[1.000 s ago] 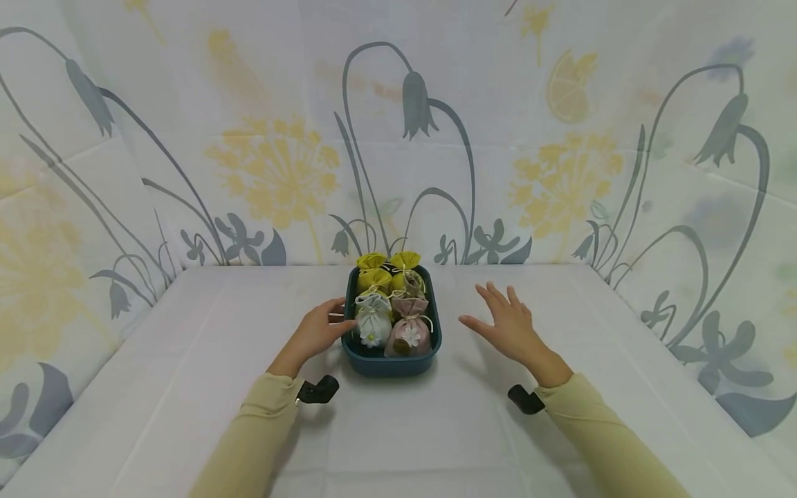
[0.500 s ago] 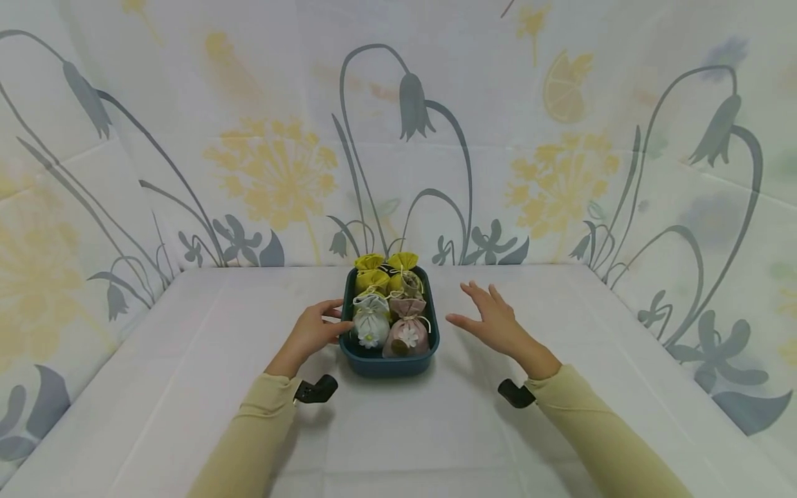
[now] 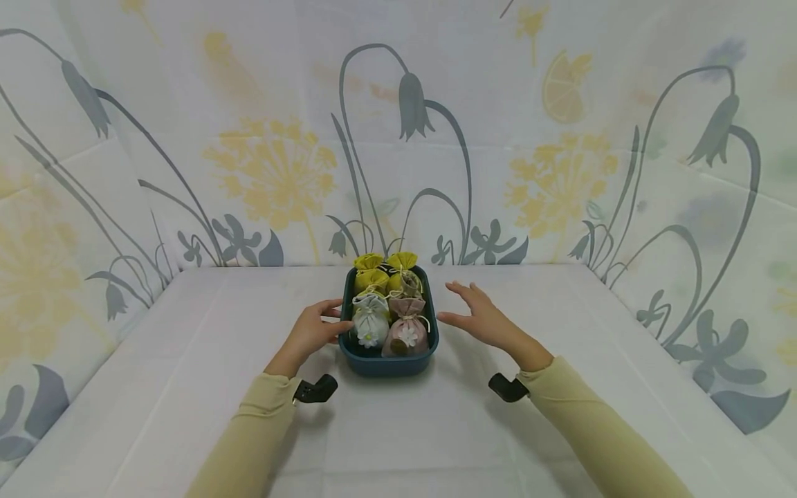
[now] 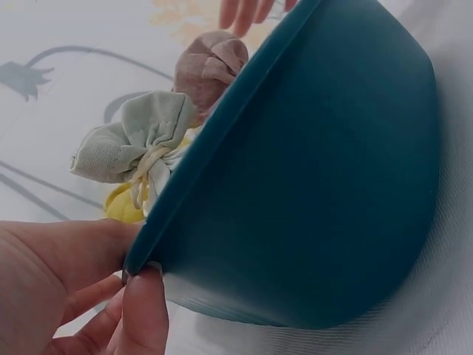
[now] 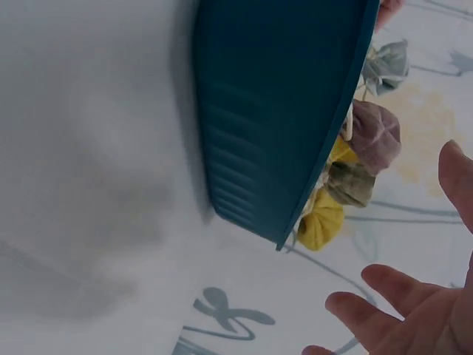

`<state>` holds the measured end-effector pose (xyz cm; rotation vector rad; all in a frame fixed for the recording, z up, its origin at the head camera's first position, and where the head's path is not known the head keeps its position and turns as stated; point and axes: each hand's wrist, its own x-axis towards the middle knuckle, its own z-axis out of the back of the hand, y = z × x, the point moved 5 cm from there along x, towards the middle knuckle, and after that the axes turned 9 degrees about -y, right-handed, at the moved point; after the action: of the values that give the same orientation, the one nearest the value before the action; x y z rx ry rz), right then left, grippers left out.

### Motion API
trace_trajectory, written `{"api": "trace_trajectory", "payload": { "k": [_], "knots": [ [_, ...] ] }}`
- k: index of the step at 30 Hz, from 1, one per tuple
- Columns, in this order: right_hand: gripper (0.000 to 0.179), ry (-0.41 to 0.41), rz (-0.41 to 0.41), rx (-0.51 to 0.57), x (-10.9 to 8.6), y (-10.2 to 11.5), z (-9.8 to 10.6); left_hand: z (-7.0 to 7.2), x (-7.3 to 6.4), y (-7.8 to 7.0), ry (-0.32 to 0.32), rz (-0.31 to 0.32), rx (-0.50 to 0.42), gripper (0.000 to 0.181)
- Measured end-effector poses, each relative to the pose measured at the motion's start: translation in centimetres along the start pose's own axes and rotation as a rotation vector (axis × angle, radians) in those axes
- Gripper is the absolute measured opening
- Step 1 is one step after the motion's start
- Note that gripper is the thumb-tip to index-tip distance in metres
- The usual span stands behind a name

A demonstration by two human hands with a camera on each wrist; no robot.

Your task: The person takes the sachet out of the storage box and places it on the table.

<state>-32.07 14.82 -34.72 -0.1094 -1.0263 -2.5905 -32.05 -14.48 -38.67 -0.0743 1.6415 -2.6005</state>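
Moved since the earlier frames: the right hand (image 3: 481,321), which is now sitting closer in toward the tub. Clock directions are being read on the tub in the head view, twelve being its far side.

Item: one dark blue tub (image 3: 391,367), rounded corners, standing on the white-covered table (image 3: 411,443) between the two hands.

Item: left hand, (image 3: 311,330) at nine o'clock, clamping the rim; the thumb is lying over the edge and a fingertip is pressing outside it. Its remaining fingers are partly hiding behind the thumb side.

Item: right hand, at three o'clock, holding its fingers extended and spread, near the tub but apart from it. The right-wrist view is cutting off its palm.

Contents, tied cloth pouches: one pale grey-green pouch (image 3: 371,321) with a daisy, at seven o'clock; one pink pouch (image 3: 406,335) with a white flower, at five, a round brown patch on it being hard to make out; one olive-brown pouch (image 3: 409,284) at two; yellow pouches (image 3: 373,279) filling the part from ten to one. The yellow ones are overlapping, so their number is uncertain. The tub's floor is mostly hiding beneath them; in both wrist views its wall is concealing their lower parts.

Item: floral backdrop (image 3: 510,173), running beyond the frame at twelve.
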Motion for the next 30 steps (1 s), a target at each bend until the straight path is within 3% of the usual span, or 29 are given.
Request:
{"api": "trace_trajectory", "payload": {
  "k": [13,20,30],
  "knots": [
    [0.078,0.089,-0.050,0.114,0.7,1.3,-1.3,0.0,-0.1,-0.1,-0.005,0.002,-0.009,0.058],
    [0.067,0.105,-0.019,0.185,1.4,1.8,-2.0,0.0,-0.1,-0.1,-0.002,0.002,-0.012,0.059],
    [0.057,0.127,-0.103,0.270,2.1,1.7,-2.6,0.0,0.0,0.0,-0.005,0.002,-0.010,0.058]
  ]
}}
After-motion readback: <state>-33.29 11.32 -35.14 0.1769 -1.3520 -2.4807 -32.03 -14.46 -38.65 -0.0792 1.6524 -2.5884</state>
